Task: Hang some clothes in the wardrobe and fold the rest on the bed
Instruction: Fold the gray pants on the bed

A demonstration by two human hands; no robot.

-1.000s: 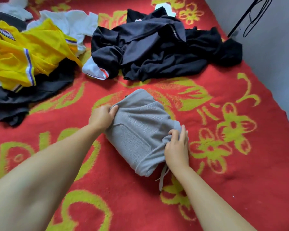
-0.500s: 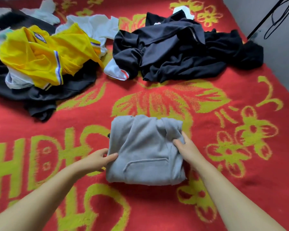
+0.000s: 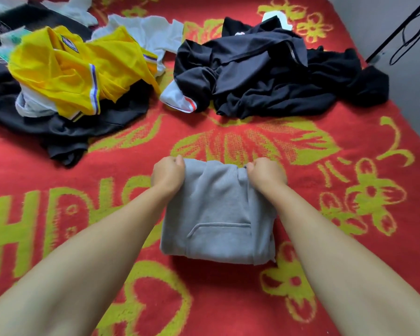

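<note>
Both sets of fingers are curled tight into the far edge of the folded grey hoodie (image 3: pixel 216 214). The left hand (image 3: pixel 168 173) grips the far left corner, thumb on top, knuckles toward me; the right hand (image 3: pixel 267 174) has the far right corner bunched in its fist, the cloth puckering where it disappears into the grip. Neither hand is at all open, and each has only the grey fabric in it.

The hoodie itself lies as a squarish packet on the red blanket (image 3: pixel 228 299) with its yellow-green flower pattern, pouch pocket facing up near the edge closest to the person. Both bare forearms run down either side of it.

Further up the bed, well apart from the packet, is a heap of black clothes (image 3: pixel 264 76) on the right, with a white cuff with a red stripe (image 3: pixel 180 100) poking out at its left edge. To the left lies a crumpled yellow jersey (image 3: pixel 70 76) with blue-and-white trim, resting on more dark garments (image 3: pixel 66 127), and a white shirt (image 3: pixel 146 32) behind it. At the far left corner there is something dark and patterned, perhaps another garment; it is too blurred to tell. A black stand leg with cables (image 3: pixel 398 30) leans by the grey wall at top right
</note>
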